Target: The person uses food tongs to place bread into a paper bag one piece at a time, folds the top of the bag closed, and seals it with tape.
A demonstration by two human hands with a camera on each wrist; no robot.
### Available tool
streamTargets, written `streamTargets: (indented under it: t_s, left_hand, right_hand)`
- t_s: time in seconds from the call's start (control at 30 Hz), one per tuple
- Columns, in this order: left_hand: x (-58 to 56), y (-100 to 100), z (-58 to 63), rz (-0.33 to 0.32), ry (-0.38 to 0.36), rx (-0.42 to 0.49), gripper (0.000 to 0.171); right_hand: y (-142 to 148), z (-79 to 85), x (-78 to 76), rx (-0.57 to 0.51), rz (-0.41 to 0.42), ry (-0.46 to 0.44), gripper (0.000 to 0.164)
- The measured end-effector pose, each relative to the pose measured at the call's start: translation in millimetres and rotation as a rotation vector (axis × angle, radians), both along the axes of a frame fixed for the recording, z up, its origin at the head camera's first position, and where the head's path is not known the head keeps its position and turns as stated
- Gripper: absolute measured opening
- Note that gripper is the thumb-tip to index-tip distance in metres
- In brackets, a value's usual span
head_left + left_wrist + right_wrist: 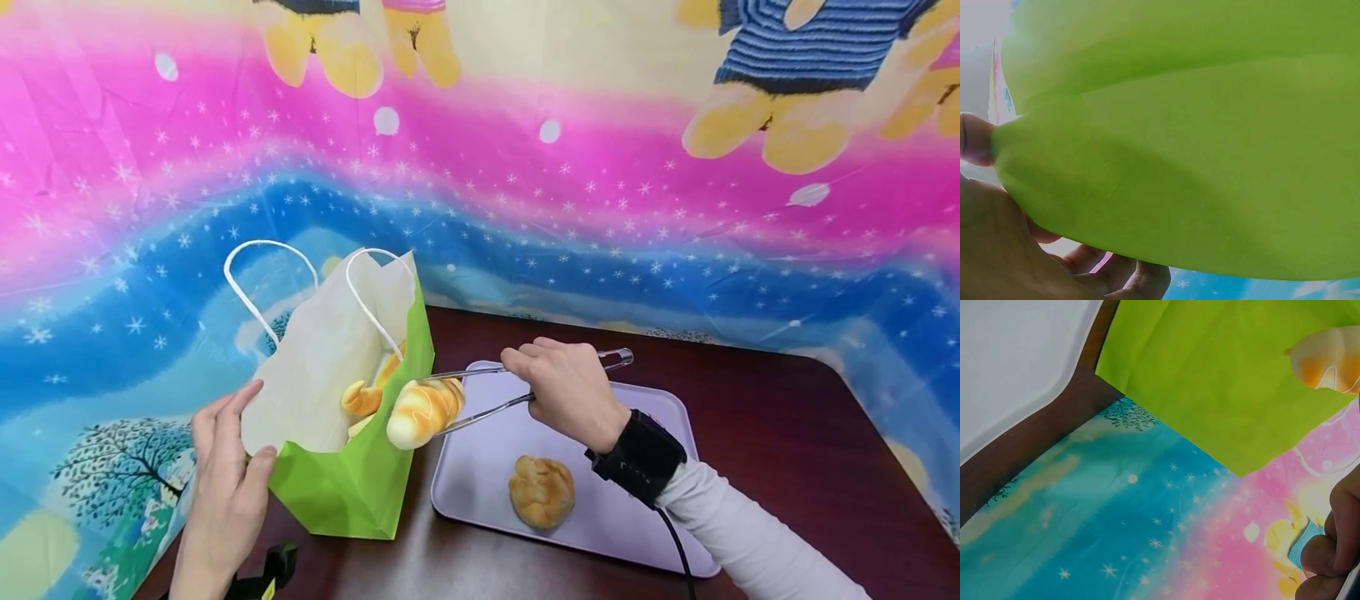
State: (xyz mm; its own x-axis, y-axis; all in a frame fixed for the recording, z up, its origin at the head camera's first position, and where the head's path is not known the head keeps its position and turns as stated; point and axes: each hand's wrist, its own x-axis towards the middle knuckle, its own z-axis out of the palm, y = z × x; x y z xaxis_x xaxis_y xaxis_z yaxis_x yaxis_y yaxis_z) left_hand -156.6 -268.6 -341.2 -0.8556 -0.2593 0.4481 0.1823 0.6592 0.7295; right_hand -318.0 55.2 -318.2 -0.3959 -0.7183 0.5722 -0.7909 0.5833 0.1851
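My right hand grips metal tongs, which clasp a glazed bread roll with white icing lines. That roll hangs just outside the right side of a green paper bag, near its rim; in the right wrist view the roll shows against the green side. At the bag's left edge, my left hand pinches the paper between thumb and fingers, as the left wrist view also shows. Inside the open bag lie yellow-orange breads, partly hidden by its wall. A round brown bun sits on a lilac tray.
Two white handles rise from the bag's top. The tray stands to the right of the bag on a dark wooden table. A printed cloth with bears and snowflakes hangs behind and to the left. A cable trails from the right wrist.
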Motion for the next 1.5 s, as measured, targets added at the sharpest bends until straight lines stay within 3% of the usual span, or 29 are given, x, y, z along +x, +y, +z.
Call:
streamTargets:
  t_s: [1.13, 1.5]
  left_hand:
    - [-1.0, 2, 3.1, -0.016, 0.006, -0.018, 0.055]
    - [1.2, 3, 1.2, 0.015, 0.010, -0.032, 0.055]
  right_hand:
    - [-14, 24.1, 6.1, -0.099, 0.026, 0.016, 0.032]
    - [-22, 31.3, 8.9, -0.122, 0.045, 0.017, 0.030]
